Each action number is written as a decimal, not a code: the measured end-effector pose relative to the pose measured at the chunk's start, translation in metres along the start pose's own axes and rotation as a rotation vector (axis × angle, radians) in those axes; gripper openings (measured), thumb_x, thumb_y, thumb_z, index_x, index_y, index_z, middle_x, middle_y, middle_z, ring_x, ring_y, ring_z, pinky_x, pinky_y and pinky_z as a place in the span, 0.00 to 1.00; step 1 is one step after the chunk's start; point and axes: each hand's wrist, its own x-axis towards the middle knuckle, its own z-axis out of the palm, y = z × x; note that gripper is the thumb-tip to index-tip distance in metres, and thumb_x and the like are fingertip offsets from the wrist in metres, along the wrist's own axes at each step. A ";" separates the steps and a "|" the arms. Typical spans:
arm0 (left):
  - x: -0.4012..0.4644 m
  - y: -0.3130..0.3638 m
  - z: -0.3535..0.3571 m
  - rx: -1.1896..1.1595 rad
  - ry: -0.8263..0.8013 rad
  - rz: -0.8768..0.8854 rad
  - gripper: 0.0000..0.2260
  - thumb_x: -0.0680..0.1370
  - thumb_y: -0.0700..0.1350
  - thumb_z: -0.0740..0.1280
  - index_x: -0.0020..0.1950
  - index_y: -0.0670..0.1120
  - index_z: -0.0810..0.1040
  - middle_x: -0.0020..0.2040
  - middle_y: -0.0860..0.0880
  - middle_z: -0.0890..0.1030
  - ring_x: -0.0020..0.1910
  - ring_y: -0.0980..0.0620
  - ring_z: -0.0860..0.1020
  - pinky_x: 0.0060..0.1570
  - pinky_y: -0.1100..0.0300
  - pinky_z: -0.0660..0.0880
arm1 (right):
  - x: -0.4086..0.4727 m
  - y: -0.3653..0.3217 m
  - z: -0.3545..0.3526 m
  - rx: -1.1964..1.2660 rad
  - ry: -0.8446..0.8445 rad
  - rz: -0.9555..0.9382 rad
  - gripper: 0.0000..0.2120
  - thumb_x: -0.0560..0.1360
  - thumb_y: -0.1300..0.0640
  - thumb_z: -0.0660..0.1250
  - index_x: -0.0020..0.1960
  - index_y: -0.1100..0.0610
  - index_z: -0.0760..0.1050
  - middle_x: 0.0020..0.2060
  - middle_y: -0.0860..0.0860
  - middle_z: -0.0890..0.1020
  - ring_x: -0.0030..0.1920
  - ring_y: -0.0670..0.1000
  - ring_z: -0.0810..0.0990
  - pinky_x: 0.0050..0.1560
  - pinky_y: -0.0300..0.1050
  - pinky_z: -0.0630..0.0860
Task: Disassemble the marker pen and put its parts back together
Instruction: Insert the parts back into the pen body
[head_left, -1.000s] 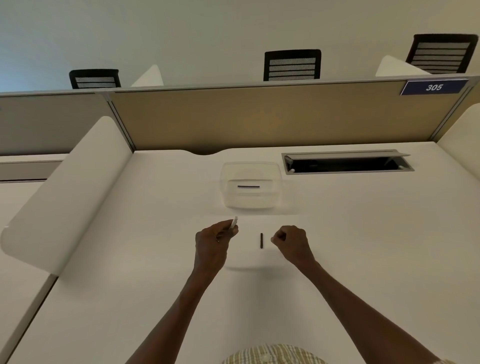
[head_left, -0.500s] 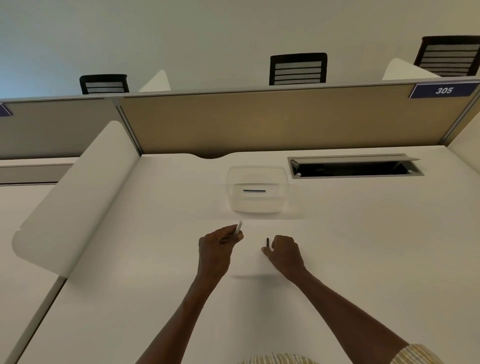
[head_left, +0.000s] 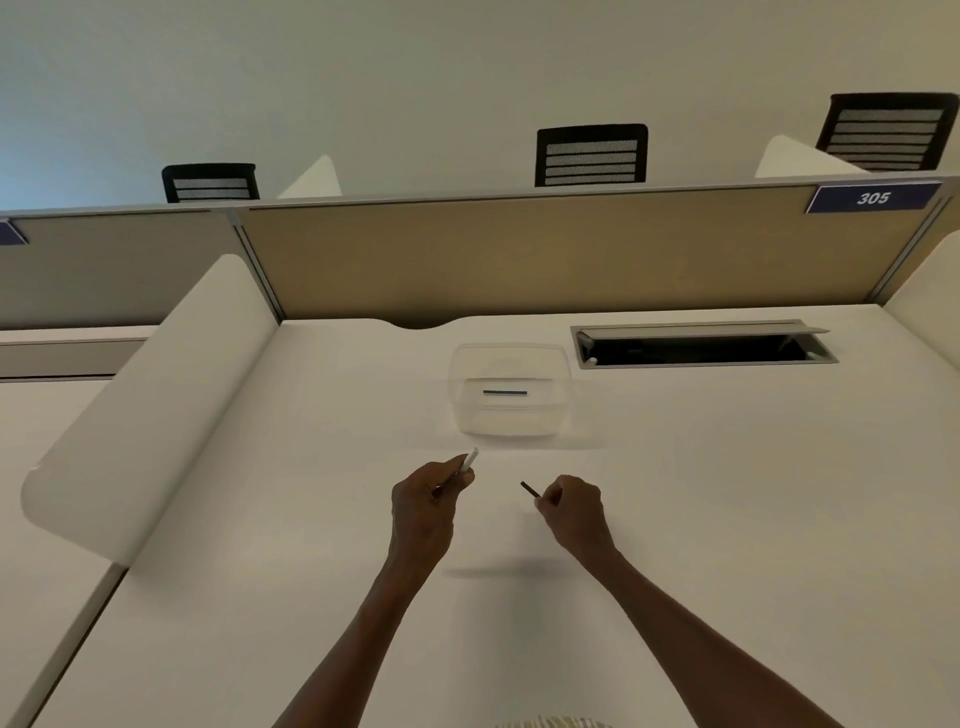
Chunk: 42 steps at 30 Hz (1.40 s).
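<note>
So the desk (head_left: 675, 493) is a big white one with a clear plastic tub (head_left: 509, 400) sitting toward the back, and that tub is the easiest landmark here. There's a thin dark strip lying inside it, can't tell what it is. Off to the tub's right is an open cable hatch (head_left: 701, 348) in the desk.

Just in front of the tub, the person's left hand (head_left: 426, 509) is closed around the white pen body (head_left: 470, 461), one end poking out toward the tub's front edge. A bit to the right of that, still in front of the tub, the right hand (head_left: 574, 512) is pinched on the thin dark stick (head_left: 530, 489), probably the ink core.

What's new: a second ago that stick was lying on the desk between the hands, and now it's picked up and angled toward the pen body. The hands are apart, not touching. So the take-apart half looks done and it's probably reassembly time, with threading the stick into the pen body likely next.
</note>
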 end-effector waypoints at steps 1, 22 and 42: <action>0.000 -0.001 0.000 0.010 -0.002 0.020 0.11 0.75 0.36 0.72 0.53 0.49 0.85 0.42 0.47 0.85 0.44 0.42 0.81 0.45 0.48 0.78 | -0.002 -0.003 -0.005 0.107 0.004 0.021 0.05 0.71 0.63 0.71 0.38 0.62 0.77 0.34 0.56 0.83 0.35 0.54 0.81 0.41 0.52 0.80; 0.003 0.010 0.003 0.126 -0.040 0.182 0.14 0.77 0.33 0.68 0.60 0.46 0.83 0.40 0.49 0.83 0.40 0.55 0.79 0.42 0.68 0.73 | -0.028 -0.090 -0.057 0.331 0.198 -0.505 0.03 0.74 0.61 0.72 0.47 0.57 0.83 0.39 0.46 0.83 0.39 0.42 0.81 0.42 0.33 0.77; 0.001 0.008 0.002 0.175 -0.096 0.198 0.13 0.77 0.35 0.69 0.57 0.50 0.84 0.38 0.51 0.80 0.38 0.56 0.76 0.38 0.69 0.68 | -0.028 -0.096 -0.073 0.138 0.148 -0.665 0.05 0.73 0.67 0.70 0.48 0.64 0.84 0.39 0.56 0.84 0.41 0.54 0.81 0.44 0.43 0.77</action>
